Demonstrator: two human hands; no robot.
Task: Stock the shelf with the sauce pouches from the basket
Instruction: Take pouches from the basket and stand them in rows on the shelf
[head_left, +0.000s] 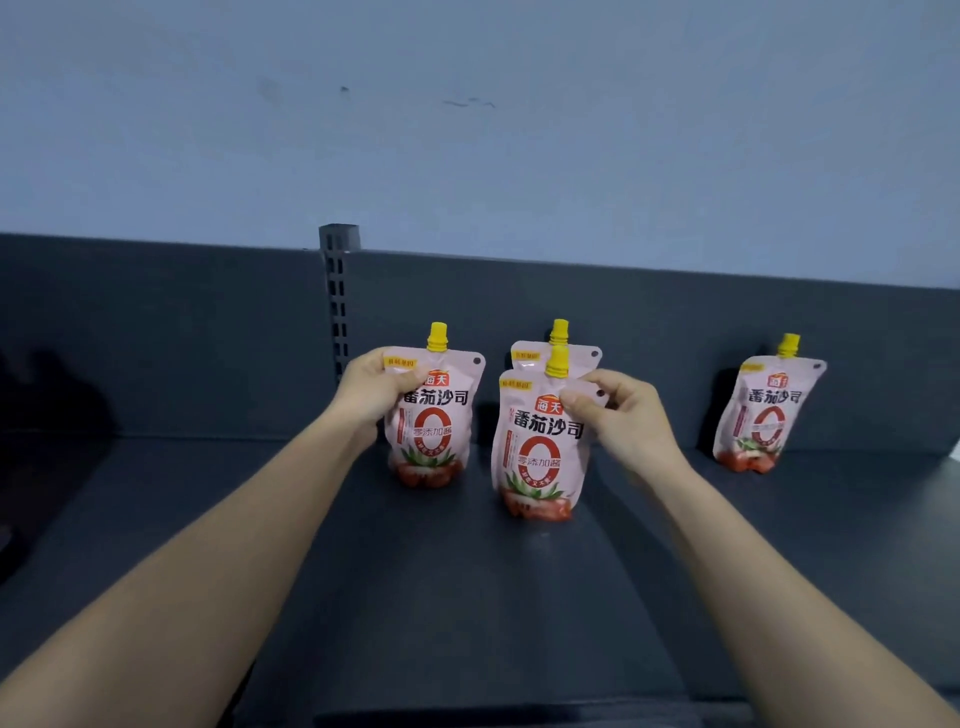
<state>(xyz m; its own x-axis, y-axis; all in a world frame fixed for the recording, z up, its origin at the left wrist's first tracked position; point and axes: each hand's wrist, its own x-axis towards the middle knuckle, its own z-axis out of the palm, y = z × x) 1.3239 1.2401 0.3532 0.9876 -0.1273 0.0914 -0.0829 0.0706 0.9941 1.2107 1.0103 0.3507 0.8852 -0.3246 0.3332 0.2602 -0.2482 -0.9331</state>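
Centre frame, left pouch (431, 415) and front pouch (540, 452) stand upright on the shelf (467, 597), caps (437, 335) up. Our left hand (371, 392) grips the first's corner; our right hand (618, 415) pinches the second's, arms outstretched.

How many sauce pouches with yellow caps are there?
4. The left pouch is held by the left hand, the front pouch by the right hand, the back pouch peeks out behind it, the far-right pouch stands alone. Another could hide behind.

Single head-worn wide-angle view, facing forward and slightly down, close over the dark shelf (467, 597), back panel (156, 338) and wall (467, 130) ahead
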